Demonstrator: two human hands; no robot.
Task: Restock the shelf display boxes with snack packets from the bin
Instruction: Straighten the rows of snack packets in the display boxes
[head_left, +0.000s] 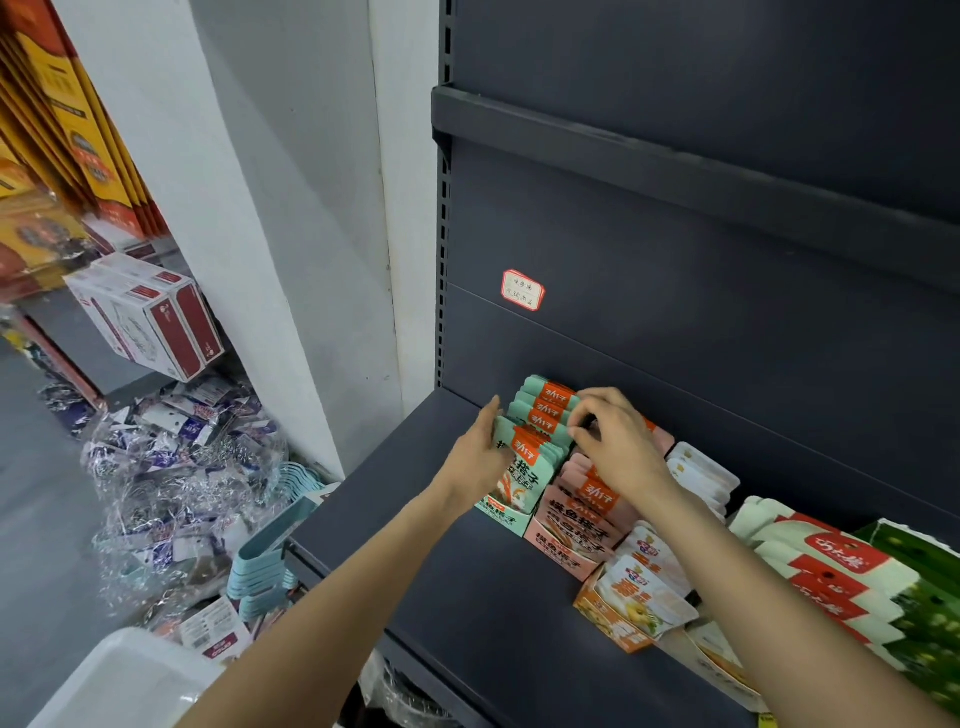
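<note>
A mint-green display box (503, 512) stands on the dark shelf (415, 493), filled with a row of green snack packets (540, 415) with orange tops. My left hand (480, 449) presses flat against the left side of the front packets, fingers straight. My right hand (615, 439) reaches over the row, its fingertips pinching the tops of the packets. Beside it stands a pink display box (563, 545) of similar packets. The white bin's corner (119, 675) shows at bottom left.
More snack boxes line the shelf to the right: orange (608, 618), white-and-red (831, 577), green (930, 597). A clear bag of purple packets (176, 478) lies on the floor to the left, with stacked teal baskets (260, 571). An upper shelf (675, 171) hangs overhead.
</note>
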